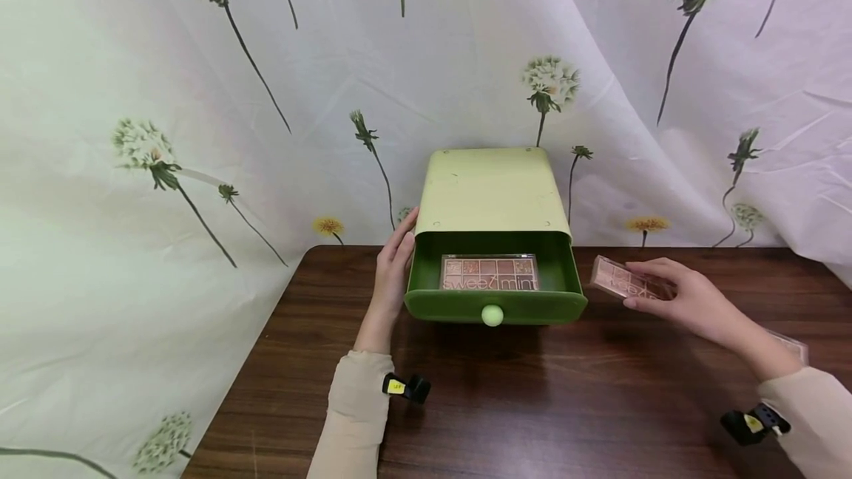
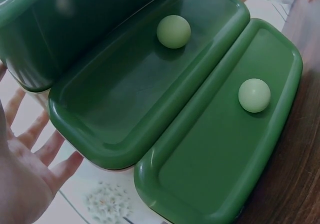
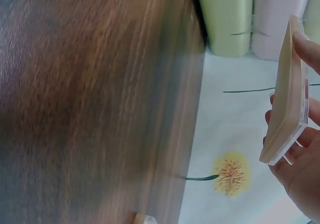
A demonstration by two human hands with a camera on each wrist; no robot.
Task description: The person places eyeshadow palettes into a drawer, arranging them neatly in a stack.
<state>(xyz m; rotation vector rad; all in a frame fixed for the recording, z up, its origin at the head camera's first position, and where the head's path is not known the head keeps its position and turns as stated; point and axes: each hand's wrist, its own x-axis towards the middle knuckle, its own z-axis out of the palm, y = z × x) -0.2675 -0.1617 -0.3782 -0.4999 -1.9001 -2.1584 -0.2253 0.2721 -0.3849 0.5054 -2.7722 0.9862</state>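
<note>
A small cabinet with a pale yellow-green top stands on the table, its green top drawer pulled out. Inside lies an eyeshadow palette with a clear lid. My left hand is at the cabinet's left side; in the left wrist view its fingers are spread and fairly straight beside the drawers. To the right of the drawer, my right hand holds a second eyeshadow palette between thumb and fingers, tilted above the table. The right wrist view shows this palette edge-on.
Partly hidden behind my right forearm, another clear-lidded case lies on the dark wooden table. Below the pulled-out drawer, two green drawer fronts with round knobs show in the left wrist view. A flower-print cloth hangs behind.
</note>
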